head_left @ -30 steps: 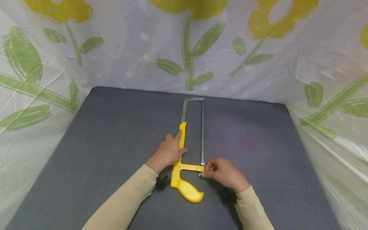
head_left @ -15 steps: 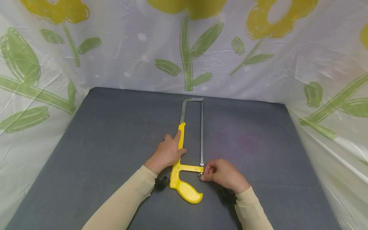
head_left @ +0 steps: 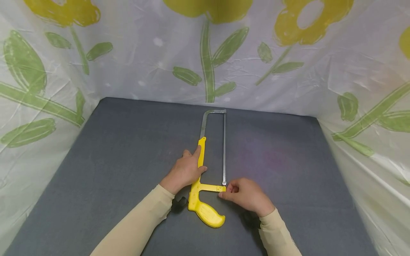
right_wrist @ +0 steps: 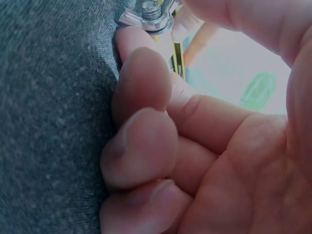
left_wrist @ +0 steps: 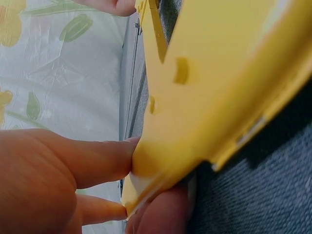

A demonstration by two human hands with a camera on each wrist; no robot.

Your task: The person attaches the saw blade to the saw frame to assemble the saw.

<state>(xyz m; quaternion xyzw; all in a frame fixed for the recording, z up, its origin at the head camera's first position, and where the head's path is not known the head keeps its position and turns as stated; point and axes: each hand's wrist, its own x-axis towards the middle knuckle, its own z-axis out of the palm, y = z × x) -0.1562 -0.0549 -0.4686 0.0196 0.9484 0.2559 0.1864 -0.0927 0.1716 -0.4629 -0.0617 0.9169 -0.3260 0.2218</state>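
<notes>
Saw: a yellow-handled hacksaw (head_left: 205, 199) lies flat on the grey mat (head_left: 96, 170), near the front edge, its metal frame pointing away from the person.
Left hand: the left hand (head_left: 184, 170) rests on the yellow spine of the frame, fingers curled over it and pressing it down onto the mat.
Right hand: the right hand (head_left: 245, 193) sits at the near end of the blade (head_left: 224, 149), finger and thumb pinching the wing nut (right_wrist: 152, 15); the other fingers are curled into the palm.
Hands: apart, each on its own part of the saw.
Risk, slip: the nut is small and smooth, so the pinching fingertips could slide off it.
Risk, blade: fingers lie just beside the blade end, so a slip could drag them across the teeth.
Risk, shift: if the left hand eases its pressure, the saw could swing on the mat.
Hidden: the head view hides the nut behind the right hand.
Hard to tell: which way the nut is being turned, and how taut the blade is.
Cut off: the left wrist view is mostly blurred yellow plastic.
</notes>
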